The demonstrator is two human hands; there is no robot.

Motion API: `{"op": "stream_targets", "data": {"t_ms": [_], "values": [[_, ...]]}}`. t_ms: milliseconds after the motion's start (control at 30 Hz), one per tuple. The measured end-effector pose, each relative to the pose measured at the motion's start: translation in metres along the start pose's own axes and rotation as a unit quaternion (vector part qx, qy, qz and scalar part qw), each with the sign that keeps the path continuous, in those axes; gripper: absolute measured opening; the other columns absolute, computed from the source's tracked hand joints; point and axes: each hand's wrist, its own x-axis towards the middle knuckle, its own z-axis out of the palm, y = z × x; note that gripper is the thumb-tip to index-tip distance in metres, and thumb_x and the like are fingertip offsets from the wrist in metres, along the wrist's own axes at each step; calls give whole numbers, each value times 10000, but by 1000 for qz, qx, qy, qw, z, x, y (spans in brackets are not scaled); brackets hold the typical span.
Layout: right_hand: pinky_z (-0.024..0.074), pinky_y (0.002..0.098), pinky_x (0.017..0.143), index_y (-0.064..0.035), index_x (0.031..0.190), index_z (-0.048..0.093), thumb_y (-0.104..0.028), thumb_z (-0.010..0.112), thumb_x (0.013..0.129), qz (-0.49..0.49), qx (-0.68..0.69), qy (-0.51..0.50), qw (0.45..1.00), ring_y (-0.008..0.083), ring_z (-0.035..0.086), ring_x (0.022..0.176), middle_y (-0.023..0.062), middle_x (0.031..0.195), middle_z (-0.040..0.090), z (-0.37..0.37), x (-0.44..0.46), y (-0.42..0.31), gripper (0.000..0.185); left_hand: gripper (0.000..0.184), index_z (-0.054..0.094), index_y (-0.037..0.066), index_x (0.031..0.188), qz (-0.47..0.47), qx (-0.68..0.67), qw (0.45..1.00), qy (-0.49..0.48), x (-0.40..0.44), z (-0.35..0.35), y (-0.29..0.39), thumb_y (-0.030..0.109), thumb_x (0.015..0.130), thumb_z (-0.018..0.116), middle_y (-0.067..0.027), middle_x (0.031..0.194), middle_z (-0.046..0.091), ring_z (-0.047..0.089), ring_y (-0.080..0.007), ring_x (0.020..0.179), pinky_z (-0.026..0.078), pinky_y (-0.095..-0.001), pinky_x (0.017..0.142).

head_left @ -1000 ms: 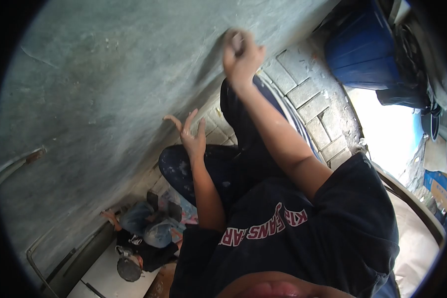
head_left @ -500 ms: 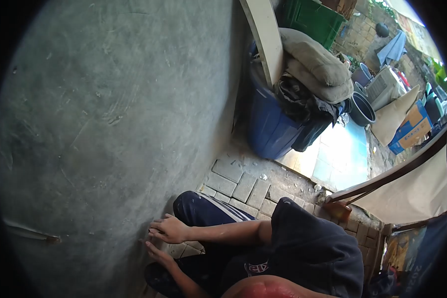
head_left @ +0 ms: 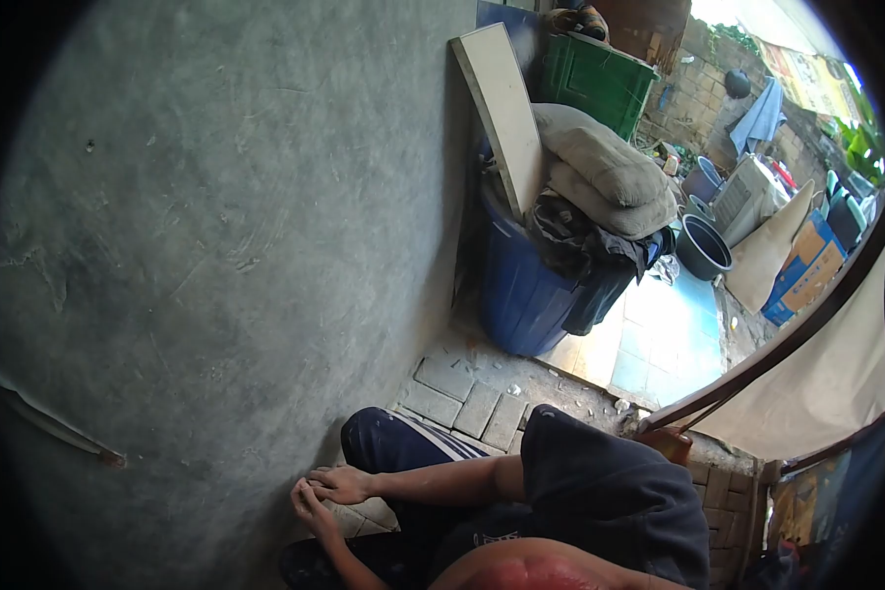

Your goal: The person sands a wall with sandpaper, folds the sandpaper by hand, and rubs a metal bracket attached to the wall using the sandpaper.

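My right hand (head_left: 343,483) reaches in beside my bent knee, its fingers stretched toward my left hand (head_left: 309,501). The left one comes up from below, fingers extended, and the fingertips of both hands meet close to the grey wall (head_left: 197,246). I can make out no object between them, though the finger overlap hides part of the space. Dark trousers (head_left: 403,435) with white stripes cover the knee above my hands.
Grey paving blocks (head_left: 442,393) lie along the wall's foot. Beyond stands a blue bin (head_left: 526,295) with a pale board (head_left: 501,108) and grey cushions (head_left: 610,167). A green crate (head_left: 600,84) is behind. To the right is a wood-framed cloth panel (head_left: 796,393).
My left hand has risen to meet the right hand's fingertips, and the right hand's fingers look straighter. The camera view has tilted, so the bin and wall sit lower in it.
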Motion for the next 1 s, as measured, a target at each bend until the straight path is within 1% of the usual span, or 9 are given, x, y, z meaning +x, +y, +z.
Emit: {"op": "stream_targets", "data": {"t_ms": [133,333,600,633,700,733,800,833,1000], "values": [[413,457,929,-27,1161,520,-470,350,995,5,-14,-41,999,362,566,1073,180,1121,566,-8,-5,-5,503,416,563,-44,1142,-8,-4,999,33,3,-5,-7,338,1006,474,-123,1046,614,606,-181,920,496,-288,764],[412,472,922,-15,1163,521,-460,359,996,38,4,10,999,373,557,1081,194,1136,559,-3,1,1,502,275,563,-31,1142,22,76,994,80,3,-8,-5,91,939,424,-161,1146,589,528,-290,1112,361,-399,1008],[478,461,757,-1,983,549,-384,496,968,35,1,99,994,430,585,932,227,947,600,2,5,12,387,299,538,15,1232,22,29,995,90,-11,9,23,138,959,537,-123,1103,634,609,-178,964,468,-310,855],[482,451,767,5,1000,546,-399,498,972,71,15,74,995,431,592,950,241,946,614,-3,4,6,408,316,521,25,1252,-18,-62,995,73,-15,13,22,152,963,538,-110,1063,654,621,-169,940,474,-299,825],[482,420,772,16,1035,557,-422,490,978,75,57,88,992,422,616,946,259,951,621,6,6,21,447,386,497,49,1282,-68,32,996,51,-20,12,23,219,948,587,-43,833,605,568,-124,759,459,-274,714],[481,407,769,18,1011,568,-419,484,983,80,51,77,992,423,613,911,252,954,624,3,6,21,446,423,485,59,1303,-8,44,997,66,-19,17,10,237,938,602,-13,734,523,490,-99,673,428,-266,648],[489,358,713,45,1074,608,-452,456,995,46,112,98,988,236,620,784,146,853,644,17,10,46,525,450,472,62,1326,-51,50,996,47,-22,17,27,255,939,596,-3,701,487,465,-92,656,412,-273,621],[478,292,656,48,1134,610,-461,441,1000,114,178,47,976,123,572,746,72,833,626,9,11,38,553,450,472,62,1326,-57,52,995,65,-21,18,27,255,939,596,-3,701,487,465,-92,656,412,-273,621],[372,264,433,-60,830,562,-454,403,1009,209,305,-24,929,88,456,530,-3,642,496,-11,14,4,461,542,435,65,1368,-27,-10,999,45,-10,24,5,324,922,601,-2,683,468,463,-109,638,416,-281,620]]}}
